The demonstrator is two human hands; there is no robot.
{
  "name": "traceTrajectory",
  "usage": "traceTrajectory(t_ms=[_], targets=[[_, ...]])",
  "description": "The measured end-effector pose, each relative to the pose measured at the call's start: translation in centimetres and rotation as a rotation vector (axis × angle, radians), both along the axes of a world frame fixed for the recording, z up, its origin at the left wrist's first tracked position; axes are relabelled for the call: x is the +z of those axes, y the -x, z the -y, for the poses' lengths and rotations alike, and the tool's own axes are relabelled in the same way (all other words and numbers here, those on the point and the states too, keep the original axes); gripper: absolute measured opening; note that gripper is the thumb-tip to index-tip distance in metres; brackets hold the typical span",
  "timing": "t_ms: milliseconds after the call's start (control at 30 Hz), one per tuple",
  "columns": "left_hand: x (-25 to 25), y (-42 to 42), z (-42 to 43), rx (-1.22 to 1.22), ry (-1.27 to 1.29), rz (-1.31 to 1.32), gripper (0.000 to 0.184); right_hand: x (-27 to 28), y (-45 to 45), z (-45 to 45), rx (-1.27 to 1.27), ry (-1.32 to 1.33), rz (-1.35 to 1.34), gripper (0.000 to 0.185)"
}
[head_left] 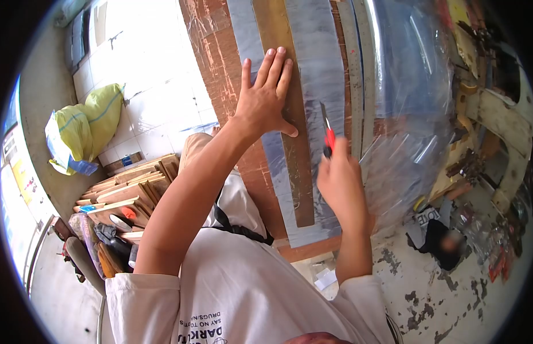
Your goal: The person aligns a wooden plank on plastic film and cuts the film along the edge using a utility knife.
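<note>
My left hand lies spread on a long flat brown strip, its fingers pointing away from me. Under the strip is a grey-blue sheet on a scratched reddish-brown board. My right hand is closed around a red and black cutter knife, to the right of the strip. The knife's thin blade points away from me over the sheet. Whether its tip touches the sheet, I cannot tell.
Long metal rulers lie right of the sheet, beside clear plastic film. Wooden boards and a yellow-green sack are at the left. A dark cloth lies on the floor at the lower right.
</note>
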State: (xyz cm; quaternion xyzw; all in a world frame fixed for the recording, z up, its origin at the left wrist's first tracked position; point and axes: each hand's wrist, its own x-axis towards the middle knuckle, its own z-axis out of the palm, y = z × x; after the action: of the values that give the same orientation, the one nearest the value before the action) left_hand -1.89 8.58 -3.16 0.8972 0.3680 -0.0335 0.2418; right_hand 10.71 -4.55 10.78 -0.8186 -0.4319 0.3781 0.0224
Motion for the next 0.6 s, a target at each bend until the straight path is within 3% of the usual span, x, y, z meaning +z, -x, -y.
traceTrajectory(t_ms=[167,600], targets=[[0.4,0.0,0.0,0.009,0.020,-0.037,0.152,-5.5,-0.2,-5.7,-0.014,-0.065,0.027,0.024],[-0.4,0.1,0.1,0.027,-0.015,0.029,0.151,-5.3,0.7,-7.4,0.050,0.083,0.048,0.028]])
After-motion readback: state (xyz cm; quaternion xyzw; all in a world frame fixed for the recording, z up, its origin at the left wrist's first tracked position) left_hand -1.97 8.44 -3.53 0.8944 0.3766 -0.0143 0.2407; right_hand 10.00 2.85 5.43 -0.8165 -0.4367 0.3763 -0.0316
